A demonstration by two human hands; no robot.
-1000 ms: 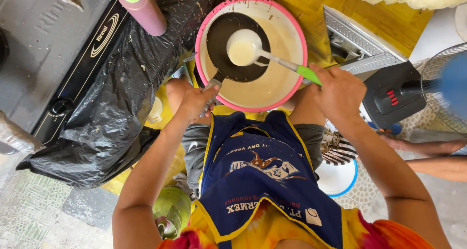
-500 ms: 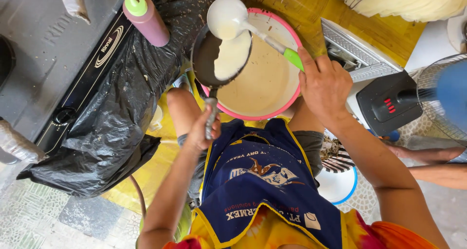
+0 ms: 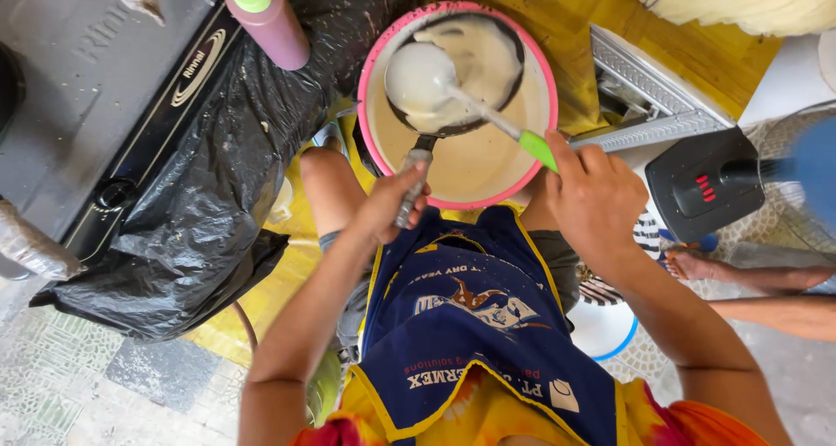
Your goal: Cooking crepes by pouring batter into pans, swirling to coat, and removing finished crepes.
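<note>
Head view: left hand [image 3: 390, 204] fingers closed round pan handle [image 3: 411, 185], small pan [image 3: 457, 71] over pink-rimmed batter bowl [image 3: 531, 163], upper centre. Right hand [image 3: 596, 198] grips green-handled ladle [image 3: 427, 76], scoop inside pan.

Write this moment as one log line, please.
left hand: grips pan handle | right hand: holds ladle over pan | below: pink-rimmed batter bowl

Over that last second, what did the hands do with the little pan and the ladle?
The left hand kept its grip on the small dark pan and tilted it over the pink-rimmed basin; batter that was only on the ladle now coats the pan. The right hand lifted the ladle and brought it back over the pan. The basin, the pink bottle and the black plastic sheet stayed put.
</note>
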